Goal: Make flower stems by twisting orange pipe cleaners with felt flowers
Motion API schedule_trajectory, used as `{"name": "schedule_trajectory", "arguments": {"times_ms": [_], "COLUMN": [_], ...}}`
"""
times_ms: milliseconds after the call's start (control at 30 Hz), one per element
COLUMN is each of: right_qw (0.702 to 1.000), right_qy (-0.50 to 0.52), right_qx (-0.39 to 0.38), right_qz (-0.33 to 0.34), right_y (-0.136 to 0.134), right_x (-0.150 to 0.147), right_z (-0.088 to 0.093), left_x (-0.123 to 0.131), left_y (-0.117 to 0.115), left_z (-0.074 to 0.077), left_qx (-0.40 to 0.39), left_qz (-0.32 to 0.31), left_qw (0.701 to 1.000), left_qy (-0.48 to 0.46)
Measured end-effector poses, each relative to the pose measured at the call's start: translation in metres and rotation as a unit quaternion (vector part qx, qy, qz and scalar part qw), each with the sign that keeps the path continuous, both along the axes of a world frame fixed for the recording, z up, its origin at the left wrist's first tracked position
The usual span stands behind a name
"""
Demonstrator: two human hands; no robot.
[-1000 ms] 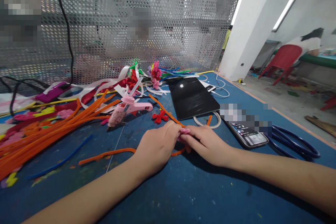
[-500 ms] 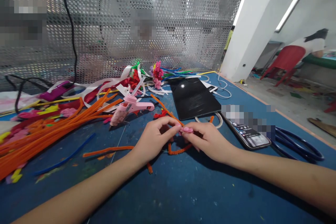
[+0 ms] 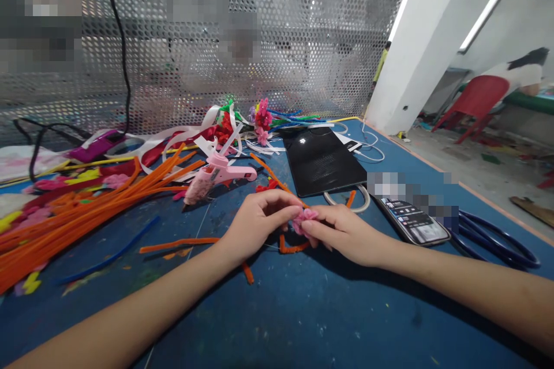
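Observation:
Between my fingertips, over the middle of the blue table, is a small fuzzy pink flower (image 3: 304, 220) that looks made of pipe cleaner. My left hand (image 3: 259, 223) pinches its left side with thumb and forefinger. From the right, my right hand (image 3: 348, 232) grips it between thumb and fingers, which cover part of the petals. A bent orange pipe cleaner (image 3: 293, 249) lies below the hands, partly hidden by them. Another orange piece (image 3: 182, 243) rests left of my left wrist.
A pink glue gun (image 3: 216, 176) stands left of centre, near a pile of orange pipe cleaners (image 3: 99, 210). Behind my hands lies a black tablet-like panel (image 3: 324, 161). A phone (image 3: 413, 222) and a dark blue cable loop (image 3: 497, 236) are at the right. Finished flowers (image 3: 262, 121) lie near the mesh.
The pink flower has turned between my fingers, and more of its petals now show. Both hands stay in nearly the same place. The whole view has shifted slightly.

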State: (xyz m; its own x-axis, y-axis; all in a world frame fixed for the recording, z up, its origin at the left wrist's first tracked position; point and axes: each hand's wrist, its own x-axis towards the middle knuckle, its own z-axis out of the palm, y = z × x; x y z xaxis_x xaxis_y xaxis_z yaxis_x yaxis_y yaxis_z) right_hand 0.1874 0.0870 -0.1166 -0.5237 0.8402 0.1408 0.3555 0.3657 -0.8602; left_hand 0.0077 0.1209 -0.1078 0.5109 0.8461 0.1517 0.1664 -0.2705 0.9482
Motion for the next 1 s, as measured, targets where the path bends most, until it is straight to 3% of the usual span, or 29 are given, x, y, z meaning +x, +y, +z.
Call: {"name": "schedule_trajectory", "arguments": {"times_ms": [233,433,767,1000], "right_qw": [0.986,0.979,0.975,0.980], "right_qy": [0.126,0.134,0.149,0.108], "right_qx": [-0.099,-0.138,-0.152,-0.155], "right_qz": [-0.040,-0.061,-0.064,-0.066], "right_y": [0.0018,0.0046,0.0056,0.0050], "right_x": [0.0011,-0.0001,0.0017,0.0017], "right_z": [-0.0020,-0.0050,-0.0084,-0.0062], "left_x": [0.0006,0.0006,0.0000,-0.0013], "left_y": [0.0007,0.0020,-0.0001,0.0013], "left_z": [-0.0035,-0.0037,-0.0030,-0.0084], "left_qx": [0.005,0.014,-0.037,-0.038], "left_qz": [0.045,0.093,0.005,-0.011], "left_qw": [0.999,0.995,0.997,0.999], "left_qy": [-0.030,-0.043,-0.063,-0.031]}}
